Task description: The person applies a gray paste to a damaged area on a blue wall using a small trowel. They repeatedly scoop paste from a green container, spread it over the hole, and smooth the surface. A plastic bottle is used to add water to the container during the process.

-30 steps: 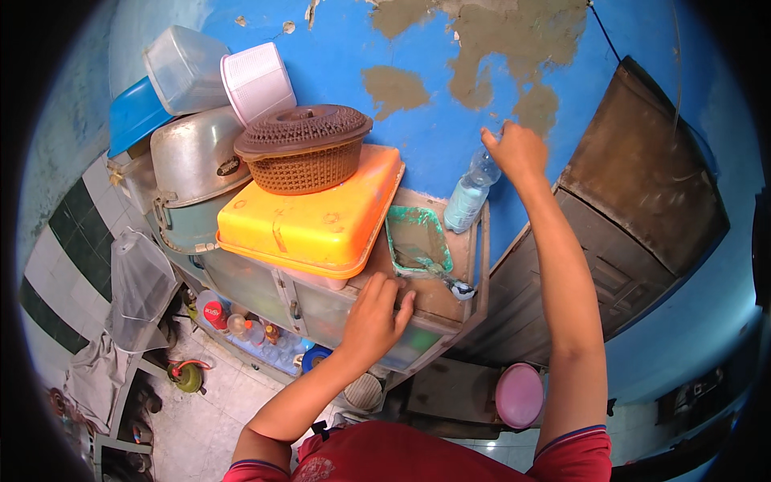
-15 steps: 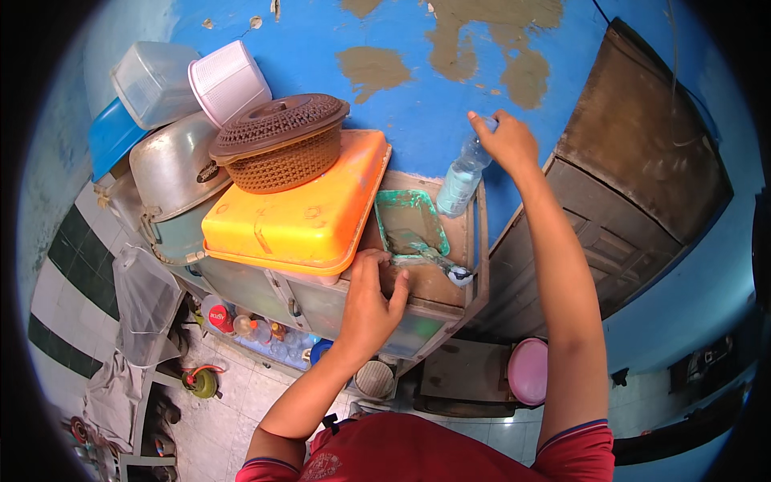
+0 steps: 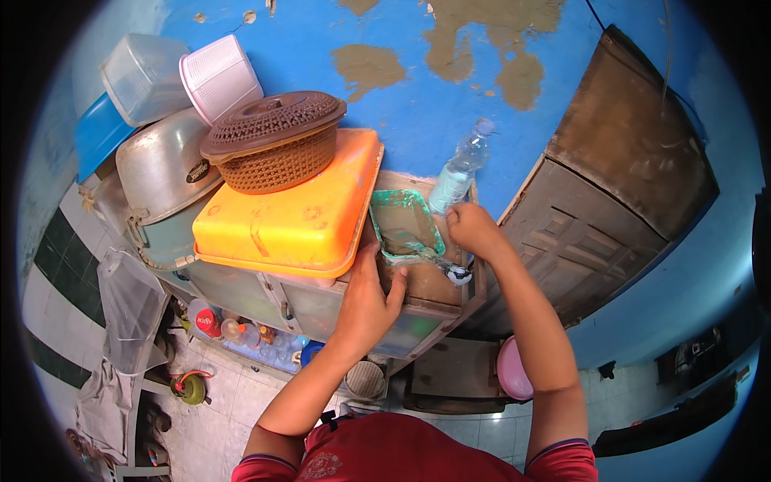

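Observation:
On the cabinet top stands a clear plastic bottle (image 3: 451,186) with a pale blue label and a blue cap, leaning near the blue wall. My right hand (image 3: 475,230) is just below the bottle's base, apart from its cap, with the fingers curled in and nothing visible in them. To its left lies a green tray (image 3: 442,241) holding grey-brown paste. A smeared tool with a dark and white end (image 3: 458,275) lies over the tray's near corner. My left hand (image 3: 368,299) rests at the cabinet's front edge, thumb and fingers apart, holding nothing.
An orange plastic tub (image 3: 277,233), upside down, carries a brown lidded basket (image 3: 281,157). Left of it are a metal pot (image 3: 165,165) and stacked plastic containers (image 3: 148,76). Grey-brown patches (image 3: 369,68) mark the wall. A wooden door (image 3: 586,213) stands at the right.
My right hand has let go of the bottle's top and come down toward the tray's right side. The bottle now stands by itself. My left hand stays at the cabinet edge.

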Motion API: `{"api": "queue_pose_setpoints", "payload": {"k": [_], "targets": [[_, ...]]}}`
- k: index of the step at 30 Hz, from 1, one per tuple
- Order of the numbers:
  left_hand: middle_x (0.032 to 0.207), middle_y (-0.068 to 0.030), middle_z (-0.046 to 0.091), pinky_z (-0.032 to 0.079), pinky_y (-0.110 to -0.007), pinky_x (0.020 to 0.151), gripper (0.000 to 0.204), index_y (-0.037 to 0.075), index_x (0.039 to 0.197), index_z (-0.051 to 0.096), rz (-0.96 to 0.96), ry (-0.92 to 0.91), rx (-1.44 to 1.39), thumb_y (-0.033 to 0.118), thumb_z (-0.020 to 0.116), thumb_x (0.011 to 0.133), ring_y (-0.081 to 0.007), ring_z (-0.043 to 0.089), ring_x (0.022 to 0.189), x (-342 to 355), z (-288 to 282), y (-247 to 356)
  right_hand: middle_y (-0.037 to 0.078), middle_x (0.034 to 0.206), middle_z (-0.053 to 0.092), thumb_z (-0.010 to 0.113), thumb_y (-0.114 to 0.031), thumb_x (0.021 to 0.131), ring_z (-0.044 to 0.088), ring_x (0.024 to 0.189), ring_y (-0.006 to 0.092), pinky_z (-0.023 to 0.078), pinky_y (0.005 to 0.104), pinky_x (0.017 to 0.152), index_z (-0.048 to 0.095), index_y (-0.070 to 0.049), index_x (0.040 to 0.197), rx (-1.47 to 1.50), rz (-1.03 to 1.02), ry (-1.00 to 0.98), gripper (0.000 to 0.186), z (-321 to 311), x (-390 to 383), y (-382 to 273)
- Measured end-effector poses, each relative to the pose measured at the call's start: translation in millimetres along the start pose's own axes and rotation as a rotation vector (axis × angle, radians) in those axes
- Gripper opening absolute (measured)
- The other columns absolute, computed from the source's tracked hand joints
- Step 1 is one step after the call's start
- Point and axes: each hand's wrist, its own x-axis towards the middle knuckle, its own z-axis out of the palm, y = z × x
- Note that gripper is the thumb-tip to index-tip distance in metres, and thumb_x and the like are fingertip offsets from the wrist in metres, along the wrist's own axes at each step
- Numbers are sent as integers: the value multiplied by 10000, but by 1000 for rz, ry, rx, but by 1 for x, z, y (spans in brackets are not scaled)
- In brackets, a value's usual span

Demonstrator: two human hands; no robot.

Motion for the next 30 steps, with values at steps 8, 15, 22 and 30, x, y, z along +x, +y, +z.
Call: {"api": "queue_pose_setpoints", "payload": {"k": [8, 15, 22, 30], "targets": [[1250, -369, 602, 510, -491, 952, 651, -121, 1411, 430, -96, -83, -110, 297, 688, 985, -476, 662, 1028, 4, -5, -4, 131, 819, 717, 589, -178, 992, 710, 729, 188, 596, 355, 670, 705, 94, 892, 118, 202, -341, 312, 6, 19, -1], [1231, -344, 616, 520, -448, 933, 705, -125, 1434, 410, -85, -66, -219, 293, 719, 958, -401, 679, 946, 1, -3, -1, 71, 808, 665, 636, -151, 972, 672, 691, 150, 587, 301, 603, 667, 38, 964, 183, 252, -338, 192, 0, 9, -8], [1249, -279, 594, 470, -417, 1036, 680, -87, 1442, 421, -98, 35, -326, 259, 745, 953, -327, 600, 1186, -1, 3, 8, 31, 728, 624, 653, -171, 953, 630, 622, 127, 565, 281, 581, 646, -5, 881, 391, 271, -330, 181, -16, -3, -18], [1235, -117, 553, 487, -308, 997, 438, -9, 1418, 471, -192, 73, -628, 157, 631, 1045, -169, 572, 1138, -14, -5, 51, 29, 711, 635, 630, -206, 920, 613, 608, 117, 525, 285, 578, 640, -10, 826, 425, 173, -182, 218, -50, -53, -28]]}}
